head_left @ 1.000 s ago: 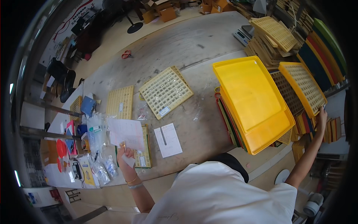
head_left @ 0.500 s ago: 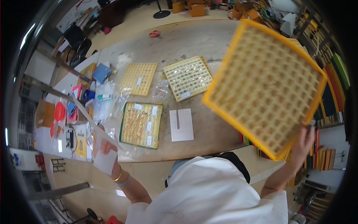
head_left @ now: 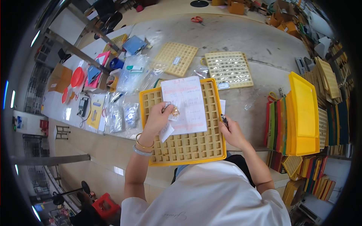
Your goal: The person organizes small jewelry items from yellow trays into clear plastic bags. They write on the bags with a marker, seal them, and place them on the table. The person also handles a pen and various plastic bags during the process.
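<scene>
A yellow-rimmed tray (head_left: pixel 181 148) with a grid of square cells is in front of me, over the table's near edge. My left hand (head_left: pixel 157 117) is closed over it on a small clear bag of gold-coloured pieces (head_left: pixel 174 110), with a written paper sheet (head_left: pixel 190 109) and a small white slip (head_left: pixel 166 132) against the hand. The sheet covers the tray's upper middle cells. At the tray's right rim, my right hand (head_left: pixel 234 133) is closed round a dark pen-like object (head_left: pixel 224 120); its fingertips are partly hidden. Cells in view look bare.
Beyond are a cream grid tray (head_left: pixel 175 58) and another with shiny clear-covered cells (head_left: pixel 229 69). Plastic bags (head_left: pixel 132 77) lie left, near a blue box (head_left: pixel 134 45). Upright coloured trays (head_left: pixel 281 124) and a yellow tray (head_left: pixel 305 113) stand right. Red scissors (head_left: pixel 197 20) lie far back.
The yellow-rimmed tray has come down from the right to in front of me, now hiding most of the green-edged tray. My left hand has brought the papers in over it.
</scene>
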A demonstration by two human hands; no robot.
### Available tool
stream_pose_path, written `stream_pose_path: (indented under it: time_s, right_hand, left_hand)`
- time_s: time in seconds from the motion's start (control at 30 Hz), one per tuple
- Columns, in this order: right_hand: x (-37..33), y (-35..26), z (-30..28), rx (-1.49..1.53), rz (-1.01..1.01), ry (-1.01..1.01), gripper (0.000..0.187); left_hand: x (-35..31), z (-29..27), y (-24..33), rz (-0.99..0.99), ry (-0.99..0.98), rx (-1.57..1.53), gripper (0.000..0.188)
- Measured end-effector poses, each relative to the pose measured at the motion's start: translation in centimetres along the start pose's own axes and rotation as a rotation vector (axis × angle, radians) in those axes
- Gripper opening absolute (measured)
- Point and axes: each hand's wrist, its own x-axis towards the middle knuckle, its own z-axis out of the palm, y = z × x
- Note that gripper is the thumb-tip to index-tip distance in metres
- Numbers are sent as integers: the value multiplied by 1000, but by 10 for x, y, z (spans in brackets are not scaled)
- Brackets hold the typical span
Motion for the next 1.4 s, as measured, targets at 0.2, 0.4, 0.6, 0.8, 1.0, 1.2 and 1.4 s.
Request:
stream_pose_path:
  time_s: [0.2,0.4,0.6,0.8,1.0,1.2,1.4]
  right_hand:
    - [7,15,21,-22,4,-81,18]
    - [19,20,36,-24,-50,-122,18]
    - [24,11,37,-30,-40,-190,19]
    - [24,5,27,-61,-32,-232,19]
    - [24,17,23,-39,-63,-214,22]
    - [26,17,17,-4,-79,-230,23]
    - [23,17,9,8,-72,-193,20]
  left_hand:
    - [-22,-55,-48,7,133,316,18]
    - [-42,-61,-56,210,382,304,19]
    - [-62,-65,-58,-34,454,-121,21]
    - [-44,-27,-46,29,387,-10,21]
    - [-24,25,-25,27,264,96,21]
    - [-9,67,-16,151,95,197,20]
    - [19,68,8,428,131,526,24]
